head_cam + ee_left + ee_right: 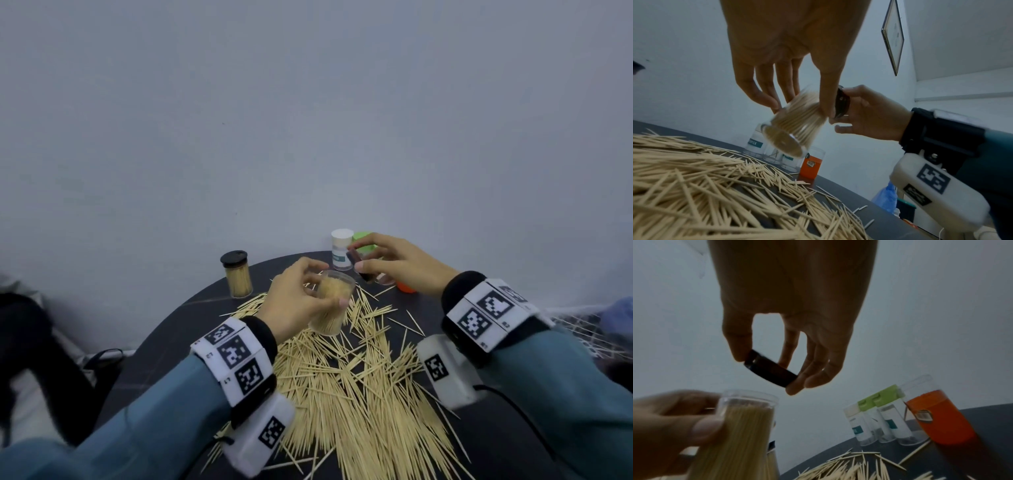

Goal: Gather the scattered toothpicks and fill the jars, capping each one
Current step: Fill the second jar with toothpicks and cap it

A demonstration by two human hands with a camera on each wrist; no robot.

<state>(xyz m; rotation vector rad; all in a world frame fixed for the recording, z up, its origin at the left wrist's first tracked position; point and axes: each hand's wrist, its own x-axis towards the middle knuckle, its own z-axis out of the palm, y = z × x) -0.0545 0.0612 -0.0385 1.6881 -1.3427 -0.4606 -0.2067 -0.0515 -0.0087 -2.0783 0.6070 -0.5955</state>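
Observation:
My left hand (301, 301) grips a clear uncapped jar (331, 301) packed with toothpicks, tilted above the table; the same jar (795, 125) (744, 431) shows in both wrist views. My right hand (394, 263) pinches a dark round cap (359, 269) between thumb and fingers, just right of the jar's mouth and apart from it; that cap (770, 369) (841, 103) is held edge-on. A big heap of loose toothpicks (352, 377) covers the dark round table (164, 342). A filled jar with a black cap (236, 274) stands at the back left.
At the table's back stand a white-capped jar (342, 248), a green-capped jar (363, 238) and an orange-lidded jar (935, 415), partly behind my right hand. A grey wall rises close behind the table. Dark cloth lies off the left edge.

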